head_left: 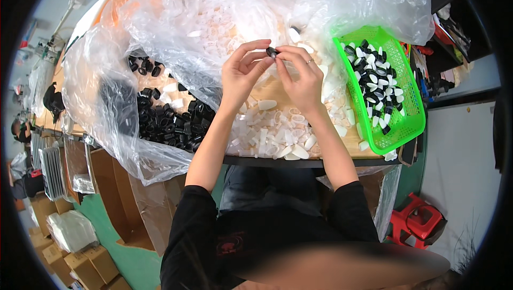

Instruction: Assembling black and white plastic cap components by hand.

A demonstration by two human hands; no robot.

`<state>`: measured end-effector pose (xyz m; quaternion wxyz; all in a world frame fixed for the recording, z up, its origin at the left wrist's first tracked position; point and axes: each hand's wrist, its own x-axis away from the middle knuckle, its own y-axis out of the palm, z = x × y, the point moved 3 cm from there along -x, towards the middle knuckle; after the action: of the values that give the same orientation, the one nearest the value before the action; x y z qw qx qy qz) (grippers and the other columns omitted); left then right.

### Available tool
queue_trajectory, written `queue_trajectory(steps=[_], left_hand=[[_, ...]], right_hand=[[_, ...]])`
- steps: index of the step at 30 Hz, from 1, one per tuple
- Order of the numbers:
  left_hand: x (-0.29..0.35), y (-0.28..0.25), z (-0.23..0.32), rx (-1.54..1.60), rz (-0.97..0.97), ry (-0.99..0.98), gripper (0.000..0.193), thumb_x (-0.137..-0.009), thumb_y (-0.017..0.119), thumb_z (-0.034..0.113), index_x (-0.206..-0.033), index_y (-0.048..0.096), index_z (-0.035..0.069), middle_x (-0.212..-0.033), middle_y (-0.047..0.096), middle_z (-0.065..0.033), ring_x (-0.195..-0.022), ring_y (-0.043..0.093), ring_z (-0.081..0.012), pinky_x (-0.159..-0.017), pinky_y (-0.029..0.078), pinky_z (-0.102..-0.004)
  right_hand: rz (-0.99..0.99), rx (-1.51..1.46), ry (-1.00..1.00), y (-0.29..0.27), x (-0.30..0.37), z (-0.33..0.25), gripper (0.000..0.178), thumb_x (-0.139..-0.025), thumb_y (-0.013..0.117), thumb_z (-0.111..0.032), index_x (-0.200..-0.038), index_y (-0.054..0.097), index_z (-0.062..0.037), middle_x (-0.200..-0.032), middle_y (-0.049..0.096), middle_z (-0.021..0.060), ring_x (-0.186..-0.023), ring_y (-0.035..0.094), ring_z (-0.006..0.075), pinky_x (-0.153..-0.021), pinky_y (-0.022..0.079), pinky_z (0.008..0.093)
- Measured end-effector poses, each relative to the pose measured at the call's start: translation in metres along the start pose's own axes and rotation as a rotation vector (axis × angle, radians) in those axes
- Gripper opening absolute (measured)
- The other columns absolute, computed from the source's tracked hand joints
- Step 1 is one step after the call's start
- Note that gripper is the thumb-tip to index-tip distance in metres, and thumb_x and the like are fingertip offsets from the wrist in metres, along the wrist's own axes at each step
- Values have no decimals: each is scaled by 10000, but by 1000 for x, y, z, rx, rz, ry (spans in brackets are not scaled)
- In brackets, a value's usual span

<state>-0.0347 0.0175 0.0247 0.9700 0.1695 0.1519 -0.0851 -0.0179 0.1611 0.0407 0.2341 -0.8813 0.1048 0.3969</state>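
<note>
Here, both hands pinch one small black cap.
Left hand (241, 71) and right hand (300, 76) clamp fingertips on the black cap (272, 51), mostly hidden; right of them, a green basket (411, 108) holds black-and-white pieces.

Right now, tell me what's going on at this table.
A person holds a small black cap up between the fingertips of the left hand and the right hand, above a wooden table. Loose white plastic pieces lie under the hands. A pile of black caps sits to the left beside clear plastic bags. A green basket on the right holds black and white parts.
</note>
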Motion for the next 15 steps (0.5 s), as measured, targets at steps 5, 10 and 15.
queue_trajectory(steps=[5,10,15], left_hand=[[2,3,-5,-56,-4,49,287,-862,646,-82,-1140,583,-51,-1205,612,-136,-979,652,-167,-877,545,-283],[6,0,-6,-177,-16,53,283,-889,617,-75,-1168,570,-63,-1237,590,-134,-985,629,-151,-877,533,-273],[4,1,-5,-182,45,117,302,-857,639,-98,-1153,609,-48,-1126,615,-107,-958,659,-166,-840,558,-268]], right_hand=[[-3,50,-74,3,3,5,185,-751,677,39,-894,585,-34,-961,624,83,-818,644,262,-679,525,336],[-57,-9,41,0,3,2,138,-762,665,30,-880,616,-23,-959,637,87,-805,646,221,-725,531,311],[-2,-7,9,-4,-3,-5,119,-757,677,20,-858,631,-23,-962,641,84,-846,649,222,-739,520,310]])
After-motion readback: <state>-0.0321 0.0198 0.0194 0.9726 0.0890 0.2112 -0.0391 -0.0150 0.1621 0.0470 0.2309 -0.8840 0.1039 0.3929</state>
